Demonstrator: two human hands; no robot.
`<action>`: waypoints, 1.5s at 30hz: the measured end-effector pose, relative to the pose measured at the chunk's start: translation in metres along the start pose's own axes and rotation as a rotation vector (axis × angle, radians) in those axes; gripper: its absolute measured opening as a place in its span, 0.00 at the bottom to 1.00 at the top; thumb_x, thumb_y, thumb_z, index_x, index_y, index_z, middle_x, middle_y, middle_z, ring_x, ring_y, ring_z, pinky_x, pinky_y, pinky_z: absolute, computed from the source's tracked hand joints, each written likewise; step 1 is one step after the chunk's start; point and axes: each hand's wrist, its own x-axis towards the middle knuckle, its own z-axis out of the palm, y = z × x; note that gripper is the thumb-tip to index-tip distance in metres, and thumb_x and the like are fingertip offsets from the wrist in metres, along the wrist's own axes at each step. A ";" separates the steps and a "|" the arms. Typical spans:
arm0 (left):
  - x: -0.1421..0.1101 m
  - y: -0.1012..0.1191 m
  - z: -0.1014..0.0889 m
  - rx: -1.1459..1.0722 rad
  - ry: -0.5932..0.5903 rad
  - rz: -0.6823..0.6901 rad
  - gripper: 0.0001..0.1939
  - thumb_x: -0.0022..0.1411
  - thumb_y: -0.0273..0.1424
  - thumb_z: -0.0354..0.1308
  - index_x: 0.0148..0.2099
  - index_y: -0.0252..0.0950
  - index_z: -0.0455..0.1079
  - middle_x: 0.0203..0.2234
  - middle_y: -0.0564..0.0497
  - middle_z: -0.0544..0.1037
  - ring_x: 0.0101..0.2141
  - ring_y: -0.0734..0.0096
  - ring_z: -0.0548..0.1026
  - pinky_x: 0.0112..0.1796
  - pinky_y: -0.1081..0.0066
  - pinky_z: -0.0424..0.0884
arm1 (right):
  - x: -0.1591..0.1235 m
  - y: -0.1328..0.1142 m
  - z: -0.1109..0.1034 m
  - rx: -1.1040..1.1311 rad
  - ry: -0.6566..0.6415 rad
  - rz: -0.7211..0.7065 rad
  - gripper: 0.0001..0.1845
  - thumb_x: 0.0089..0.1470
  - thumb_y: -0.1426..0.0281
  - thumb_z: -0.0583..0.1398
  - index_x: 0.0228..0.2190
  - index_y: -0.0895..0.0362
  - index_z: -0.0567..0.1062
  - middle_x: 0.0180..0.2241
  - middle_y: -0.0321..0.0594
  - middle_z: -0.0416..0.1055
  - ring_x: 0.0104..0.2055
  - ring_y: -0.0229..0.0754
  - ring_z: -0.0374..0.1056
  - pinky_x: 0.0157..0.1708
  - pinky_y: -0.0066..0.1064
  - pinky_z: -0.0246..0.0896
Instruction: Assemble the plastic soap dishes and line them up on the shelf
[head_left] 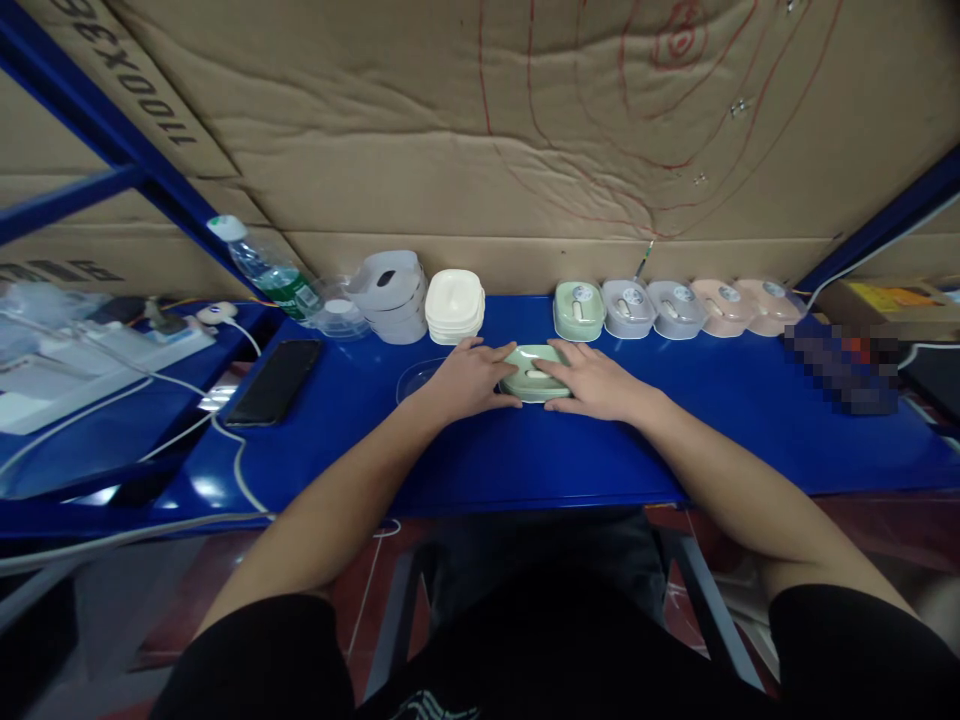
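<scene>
A light green lidded box (531, 355) with a small white piece on its top rests on the blue table in front of me. Against its left side, my left hand (471, 382) curls with fingers over the upper edge and the thumb low. My right hand (598, 382) grips the opposite side, fingertips on the lid. A clear plastic cover (414, 378) lies flat, partly behind my left wrist. Just beyond stand a stack of cream square pieces (455, 298) and nested grey containers (394, 298).
Along the back are a covered green box (579, 312), two grey ones (628, 310) and two peach ones (724, 308). To the left are clear plastic covers (342, 314), a water bottle (274, 272), a phone (274, 382) and white cables (238, 465). Cardboard (375, 90) backs the table.
</scene>
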 end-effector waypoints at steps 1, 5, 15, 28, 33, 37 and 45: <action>0.000 -0.002 0.000 0.006 -0.010 0.003 0.25 0.66 0.52 0.69 0.56 0.40 0.81 0.71 0.39 0.70 0.58 0.45 0.79 0.64 0.49 0.60 | 0.000 0.000 0.001 0.000 -0.010 -0.002 0.42 0.64 0.48 0.65 0.71 0.54 0.67 0.74 0.61 0.57 0.69 0.77 0.61 0.62 0.68 0.66; 0.001 -0.003 0.001 0.011 -0.009 0.006 0.24 0.68 0.52 0.67 0.55 0.42 0.81 0.71 0.39 0.70 0.57 0.46 0.79 0.60 0.52 0.65 | 0.000 0.004 0.004 0.045 -0.005 -0.019 0.43 0.64 0.45 0.65 0.72 0.51 0.66 0.75 0.59 0.54 0.71 0.77 0.58 0.64 0.69 0.64; -0.005 -0.009 -0.012 -0.170 -0.012 -0.012 0.33 0.69 0.55 0.65 0.66 0.42 0.76 0.71 0.38 0.69 0.61 0.47 0.78 0.62 0.53 0.69 | 0.003 0.012 0.008 0.114 0.020 -0.041 0.46 0.63 0.43 0.64 0.72 0.53 0.65 0.76 0.58 0.53 0.75 0.75 0.54 0.70 0.70 0.56; -0.040 -0.041 -0.045 -0.222 -0.187 -0.321 0.57 0.50 0.54 0.75 0.76 0.38 0.63 0.69 0.33 0.71 0.67 0.33 0.70 0.65 0.43 0.67 | 0.004 0.017 0.009 0.156 0.035 -0.027 0.51 0.60 0.37 0.64 0.72 0.53 0.65 0.77 0.58 0.52 0.76 0.73 0.54 0.71 0.67 0.57; -0.038 -0.037 -0.049 -0.544 0.366 -0.067 0.58 0.55 0.58 0.73 0.78 0.44 0.53 0.65 0.36 0.72 0.60 0.43 0.76 0.61 0.45 0.73 | 0.006 0.005 0.002 0.199 0.152 -0.063 0.64 0.52 0.31 0.64 0.76 0.52 0.56 0.75 0.58 0.57 0.78 0.75 0.50 0.73 0.73 0.46; -0.021 -0.011 -0.032 -0.813 0.627 0.198 0.57 0.56 0.64 0.70 0.75 0.52 0.45 0.66 0.40 0.69 0.67 0.45 0.71 0.66 0.46 0.70 | 0.004 -0.015 -0.005 0.294 0.302 -0.140 0.75 0.47 0.30 0.66 0.79 0.53 0.43 0.77 0.58 0.55 0.78 0.73 0.51 0.74 0.70 0.49; -0.006 -0.007 -0.003 -0.673 0.522 0.003 0.49 0.56 0.54 0.75 0.70 0.42 0.58 0.66 0.35 0.70 0.66 0.41 0.71 0.66 0.43 0.69 | 0.002 0.017 -0.008 0.394 0.344 -0.043 0.65 0.51 0.40 0.72 0.77 0.49 0.54 0.69 0.54 0.69 0.70 0.69 0.67 0.68 0.67 0.62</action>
